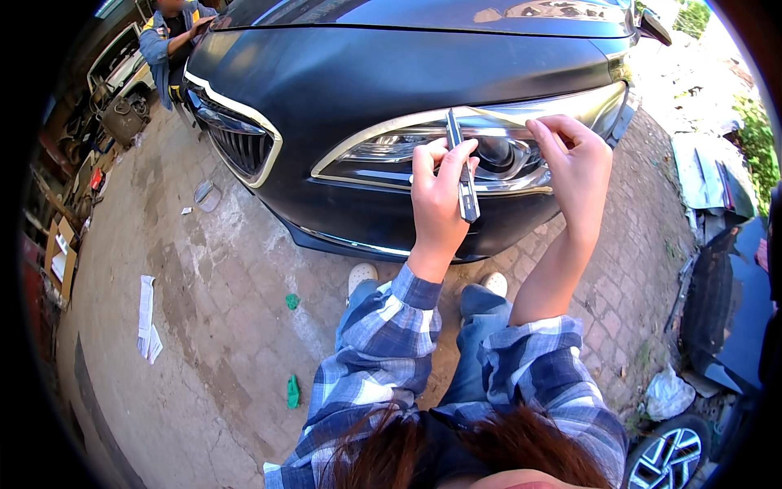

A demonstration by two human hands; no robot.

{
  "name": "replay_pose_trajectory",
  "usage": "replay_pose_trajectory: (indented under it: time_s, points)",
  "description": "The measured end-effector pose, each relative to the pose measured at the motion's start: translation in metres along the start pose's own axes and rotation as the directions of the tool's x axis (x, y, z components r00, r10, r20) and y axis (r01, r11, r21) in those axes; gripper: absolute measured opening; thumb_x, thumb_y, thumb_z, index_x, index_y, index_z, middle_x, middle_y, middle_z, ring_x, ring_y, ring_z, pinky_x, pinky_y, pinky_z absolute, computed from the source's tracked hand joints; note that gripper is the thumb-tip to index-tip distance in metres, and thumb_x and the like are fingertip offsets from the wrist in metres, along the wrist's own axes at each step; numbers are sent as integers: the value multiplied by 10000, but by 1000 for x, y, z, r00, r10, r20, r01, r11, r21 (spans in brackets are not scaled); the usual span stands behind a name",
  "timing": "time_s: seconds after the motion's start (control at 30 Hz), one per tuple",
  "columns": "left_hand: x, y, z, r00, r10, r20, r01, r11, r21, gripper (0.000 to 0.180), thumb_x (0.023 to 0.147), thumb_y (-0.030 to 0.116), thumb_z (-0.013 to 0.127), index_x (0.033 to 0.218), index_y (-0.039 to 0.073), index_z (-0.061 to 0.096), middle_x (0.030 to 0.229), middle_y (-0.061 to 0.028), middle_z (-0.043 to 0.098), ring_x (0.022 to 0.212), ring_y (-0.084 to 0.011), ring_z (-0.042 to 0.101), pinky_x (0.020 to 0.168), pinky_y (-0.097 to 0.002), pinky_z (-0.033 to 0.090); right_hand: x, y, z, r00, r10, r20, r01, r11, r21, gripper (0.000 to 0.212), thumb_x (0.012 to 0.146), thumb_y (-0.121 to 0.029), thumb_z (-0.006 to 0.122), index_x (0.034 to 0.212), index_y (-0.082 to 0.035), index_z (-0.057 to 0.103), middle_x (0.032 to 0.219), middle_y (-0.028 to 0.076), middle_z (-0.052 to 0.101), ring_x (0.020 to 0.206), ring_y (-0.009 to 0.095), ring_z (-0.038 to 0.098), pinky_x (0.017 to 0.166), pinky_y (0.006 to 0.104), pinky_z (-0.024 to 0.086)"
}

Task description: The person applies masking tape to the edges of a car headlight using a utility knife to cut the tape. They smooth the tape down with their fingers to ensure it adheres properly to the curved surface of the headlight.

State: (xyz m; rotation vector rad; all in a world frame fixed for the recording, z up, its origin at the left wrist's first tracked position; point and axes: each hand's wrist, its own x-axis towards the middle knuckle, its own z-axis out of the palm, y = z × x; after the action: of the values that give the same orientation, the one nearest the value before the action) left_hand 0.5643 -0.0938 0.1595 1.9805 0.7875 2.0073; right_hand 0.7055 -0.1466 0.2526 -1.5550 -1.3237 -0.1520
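Observation:
My left hand (438,189) is wrapped round a slim silver and black utility knife (467,196), its tip pointing up at the headlight's top edge. Pale masking tape (383,126) outlines the headlight (371,155) of a dark matte car. My right hand (580,159) is raised over the lamp's right half, with thumb and forefinger pinched together. A thin pale strip of the tape seems to run to those fingertips. Both hands cover parts of the lamp.
More tape (275,151) borders the grille (236,138). Another person (167,49) stands beyond the car at the far left. Paper strips (147,318) and green scraps (292,391) lie on the paving. A wheel (668,456) and dark car panels (725,301) are at the right.

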Motion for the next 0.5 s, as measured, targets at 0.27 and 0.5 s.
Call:
replay_pose_trajectory:
  time_s: [0.27,0.5]
  points:
    - [1,0,-2,1000,8,-22,-7,1000,12,318,842,-24,764,1145,58,713,952,-93,530,933,-259,576,812,-354,499,0,0,-1,1000,11,-5,-11,1000,-5,152,898,-196,753,946,-54,776,764,75,747,655,172,691,642,277,505]
    - [0,1,0,1000,-9,-10,9,1000,10,333,831,-43,766,1145,54,711,967,-92,527,954,-258,582,813,-353,500,0,-3,-1,999,35,2,-35,999,-1,148,902,-187,750,952,-50,771,768,82,743,662,165,681,655,275,502]
